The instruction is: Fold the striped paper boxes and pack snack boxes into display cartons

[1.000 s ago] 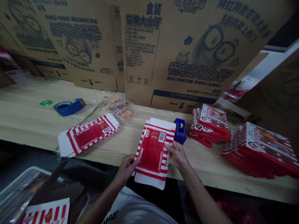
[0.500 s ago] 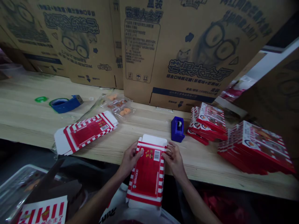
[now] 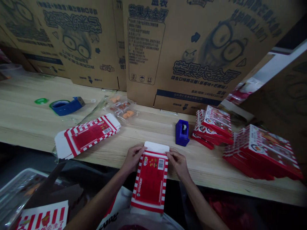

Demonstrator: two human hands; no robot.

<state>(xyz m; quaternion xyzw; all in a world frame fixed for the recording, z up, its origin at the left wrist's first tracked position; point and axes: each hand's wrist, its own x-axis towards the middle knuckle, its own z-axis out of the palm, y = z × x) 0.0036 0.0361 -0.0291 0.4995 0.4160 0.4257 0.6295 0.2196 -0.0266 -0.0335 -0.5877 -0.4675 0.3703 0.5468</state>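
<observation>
Between my two hands is a red and white striped carton (image 3: 150, 179), its printed barcode face up and a white end flap standing out at the far end. My left hand (image 3: 133, 157) grips its far left corner, thumb on the edge. At the far right corner my right hand (image 3: 177, 162) pinches the edge between thumb and fingers. The carton's near end reaches toward my lap, past the table's front edge. To the left lies a pile of flat striped cartons (image 3: 90, 135), close to my left hand but apart from it.
Beyond my right hand stands a purple tape dispenser (image 3: 182, 132). Stacks of filled red boxes (image 3: 263, 150) occupy the right side. A blue tape dispenser (image 3: 67, 106), a green tape ring (image 3: 41, 101) and clear candy packets (image 3: 122, 108) lie left. Large cardboard boxes (image 3: 141, 70) wall the back.
Both hands have shifted to the carton's far corners. My left thumb has moved off the printed face to the edge, and the side flaps at the far end no longer stick out.
</observation>
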